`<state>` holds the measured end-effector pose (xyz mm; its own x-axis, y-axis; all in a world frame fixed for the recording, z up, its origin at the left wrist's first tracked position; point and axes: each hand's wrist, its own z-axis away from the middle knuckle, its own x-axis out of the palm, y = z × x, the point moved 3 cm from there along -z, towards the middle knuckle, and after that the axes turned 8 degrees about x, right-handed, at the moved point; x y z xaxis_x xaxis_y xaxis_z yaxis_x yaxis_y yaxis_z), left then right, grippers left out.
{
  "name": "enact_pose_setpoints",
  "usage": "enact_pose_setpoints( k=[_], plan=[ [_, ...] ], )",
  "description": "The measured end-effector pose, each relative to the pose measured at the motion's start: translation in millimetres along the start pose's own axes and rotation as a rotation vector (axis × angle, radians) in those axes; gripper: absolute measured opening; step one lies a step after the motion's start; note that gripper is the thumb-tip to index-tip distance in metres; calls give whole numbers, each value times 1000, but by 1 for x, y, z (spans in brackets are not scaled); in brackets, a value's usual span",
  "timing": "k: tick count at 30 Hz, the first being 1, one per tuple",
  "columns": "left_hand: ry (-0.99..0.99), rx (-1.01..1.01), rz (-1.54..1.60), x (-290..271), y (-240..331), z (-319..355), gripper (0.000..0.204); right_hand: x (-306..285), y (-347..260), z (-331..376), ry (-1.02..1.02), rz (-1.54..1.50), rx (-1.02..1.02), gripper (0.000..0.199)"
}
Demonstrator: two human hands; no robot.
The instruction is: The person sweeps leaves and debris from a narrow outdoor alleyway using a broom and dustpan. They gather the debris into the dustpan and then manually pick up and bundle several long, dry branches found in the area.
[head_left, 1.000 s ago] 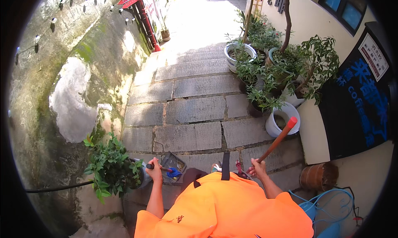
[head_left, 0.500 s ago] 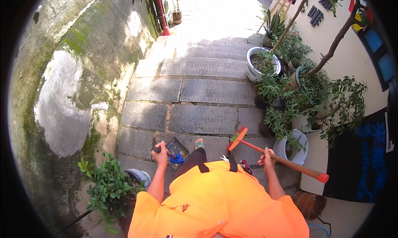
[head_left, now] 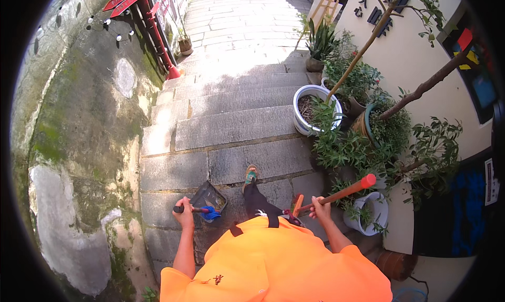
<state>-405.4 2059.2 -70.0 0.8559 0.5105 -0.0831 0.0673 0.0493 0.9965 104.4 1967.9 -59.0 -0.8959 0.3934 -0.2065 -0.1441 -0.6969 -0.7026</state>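
At the left, my left hand [head_left: 184, 212] is closed round the dark grip of a long-handled dustpan. The dustpan's black tray [head_left: 204, 192], with some litter inside, hangs low over the stone paving, and a blue piece [head_left: 211, 213] sits where the handle meets it. My right hand [head_left: 320, 209] wraps round the wooden handle of a broom [head_left: 343, 191]. The red-capped end tilts up to the right. Its orange head [head_left: 298, 204] is low beside my right leg, partly hidden by my clothing; I cannot tell whether its bristles touch the ground.
Stone steps [head_left: 236, 124] lie ahead, with my sandalled foot [head_left: 251, 174] on the paving. A mossy wall [head_left: 79, 144] runs along the left, where a red signpost [head_left: 158, 36] stands farther off. Potted plants crowd the right, including a white pot [head_left: 301, 115] and a white bucket [head_left: 380, 210].
I have moved forward, and the wall plant at lower left has mostly left view. The broom head has drawn in toward my leg and its capped end has swung upward. Both hands keep their grips.
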Motion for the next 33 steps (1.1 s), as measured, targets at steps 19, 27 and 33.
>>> enact_pose_setpoints(
  k=[19,27,33],
  plan=[
    [35,80,-163,285,11,-434,22,186,-368,-319,-69,23,4,26],
    [-73,-3,-111,430,-21,-601,24,240,-492,-436,-16,-63,-56,23],
    [-184,37,-67,542,7,-702,25,255,-593,-512,28,-53,-61,22]
  ],
)
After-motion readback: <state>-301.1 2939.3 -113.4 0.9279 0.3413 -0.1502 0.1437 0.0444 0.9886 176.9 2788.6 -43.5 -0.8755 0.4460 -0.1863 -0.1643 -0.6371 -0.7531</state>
